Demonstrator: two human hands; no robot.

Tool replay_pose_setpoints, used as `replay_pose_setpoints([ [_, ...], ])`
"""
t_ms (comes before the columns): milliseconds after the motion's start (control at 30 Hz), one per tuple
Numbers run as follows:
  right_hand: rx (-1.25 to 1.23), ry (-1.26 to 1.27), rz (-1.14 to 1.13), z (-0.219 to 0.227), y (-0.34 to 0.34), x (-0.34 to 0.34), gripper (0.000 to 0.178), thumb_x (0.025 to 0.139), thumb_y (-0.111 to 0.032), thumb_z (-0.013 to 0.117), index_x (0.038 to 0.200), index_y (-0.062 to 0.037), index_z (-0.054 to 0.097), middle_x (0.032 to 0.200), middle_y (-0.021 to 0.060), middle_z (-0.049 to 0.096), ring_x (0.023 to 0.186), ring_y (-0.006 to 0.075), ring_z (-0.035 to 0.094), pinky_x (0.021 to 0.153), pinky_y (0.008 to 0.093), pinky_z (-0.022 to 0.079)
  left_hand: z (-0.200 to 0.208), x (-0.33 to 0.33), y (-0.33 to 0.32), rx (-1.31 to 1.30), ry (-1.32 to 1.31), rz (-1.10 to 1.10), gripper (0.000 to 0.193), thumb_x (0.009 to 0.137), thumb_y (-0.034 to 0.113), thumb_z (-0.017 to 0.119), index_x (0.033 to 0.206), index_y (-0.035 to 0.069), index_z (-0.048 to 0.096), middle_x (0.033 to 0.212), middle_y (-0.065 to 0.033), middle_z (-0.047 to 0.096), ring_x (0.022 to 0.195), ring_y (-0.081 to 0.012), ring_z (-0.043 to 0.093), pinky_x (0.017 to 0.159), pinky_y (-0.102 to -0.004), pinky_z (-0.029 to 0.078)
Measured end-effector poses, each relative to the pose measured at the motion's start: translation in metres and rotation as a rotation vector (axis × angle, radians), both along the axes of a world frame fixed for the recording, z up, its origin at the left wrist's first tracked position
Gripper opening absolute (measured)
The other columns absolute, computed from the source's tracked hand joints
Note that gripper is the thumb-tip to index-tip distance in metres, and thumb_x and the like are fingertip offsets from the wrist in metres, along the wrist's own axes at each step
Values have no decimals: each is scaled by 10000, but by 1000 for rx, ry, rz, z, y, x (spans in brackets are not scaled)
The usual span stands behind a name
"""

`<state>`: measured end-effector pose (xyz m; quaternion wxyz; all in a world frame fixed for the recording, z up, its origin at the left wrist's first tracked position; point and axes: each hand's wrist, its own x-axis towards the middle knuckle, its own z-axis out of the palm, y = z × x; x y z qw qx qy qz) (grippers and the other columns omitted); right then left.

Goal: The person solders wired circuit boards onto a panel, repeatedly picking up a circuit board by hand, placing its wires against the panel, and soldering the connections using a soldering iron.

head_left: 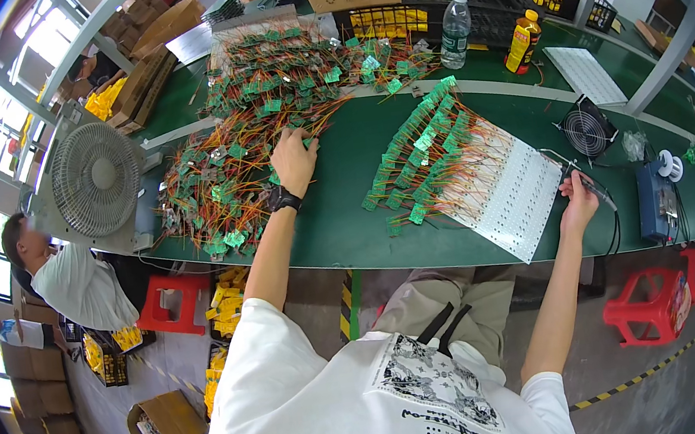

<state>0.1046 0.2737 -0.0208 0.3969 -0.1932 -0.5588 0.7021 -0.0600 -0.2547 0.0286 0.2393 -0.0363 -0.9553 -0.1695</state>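
Observation:
My left hand (295,161), with a dark band on the wrist, is at the right edge of a heap of small green circuit boards with red and yellow wires (218,189). Its fingers curl down among the wires; whatever they pinch is hidden. In my right hand (580,204) is a soldering iron (594,187), its tip end toward a white perforated panel (507,189). Wires stand along the panel's left part, joined to rows of green circuit boards (425,142) fanned out on the green table (332,232).
Behind lie another wired-board heap (268,66), a clear bottle (455,30) and a yellow drink bottle (523,42). A black fan (587,129), blue soldering station (656,201) and solder spool (669,166) stand right. A large fan (94,168) and a seated person (78,280) are left.

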Motion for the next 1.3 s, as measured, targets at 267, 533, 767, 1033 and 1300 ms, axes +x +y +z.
replay_pose_setpoints([
  [267, 17, -7, 22, 0, -8, -6, 184, 895, -113, 701, 988, 40, 660, 772, 87, 663, 618, 141, 612, 565, 240, 444, 8, 19, -21, 245, -118, -94, 231, 806, 200, 683, 991, 61, 696, 814, -105, 702, 710, -259, 657, 667, -380, 511],
  [533, 7, -7, -22, 2, -4, -4, 177, 884, -105, 712, 982, 36, 667, 759, 85, 662, 593, 140, 608, 547, 240, 438, 56, 55, 20, 525, -513, -313, 224, 964, 163, 620, 979, -51, 683, 803, -69, 721, 680, -79, 648, 615, -216, 482],
  [767, -27, 26, -92, 3, -4, -4, 173, 895, -87, 692, 1008, 39, 653, 770, 90, 668, 594, 150, 617, 544, 237, 440, 68, 3, 151, 885, -420, -830, 247, 983, 101, 577, 1132, -89, 624, 1021, -143, 715, 908, -175, 700, 840, -270, 544],
  [1033, -49, 5, -140, 7, -8, -6, 179, 902, -79, 681, 1021, 45, 631, 766, 93, 664, 594, 146, 611, 535, 229, 430, 60, -43, 305, 768, -692, -1147, 214, 967, 100, 595, 1054, -88, 646, 901, -137, 717, 792, -151, 696, 721, -256, 556],
  [1300, -64, -13, -132, 9, -2, -6, 198, 908, -88, 672, 1042, 52, 630, 780, 100, 667, 616, 151, 603, 560, 241, 424, 21, -56, 340, 544, -683, -1275, 228, 969, 110, 569, 1087, -73, 636, 867, -113, 719, 759, -145, 683, 673, -268, 533],
])
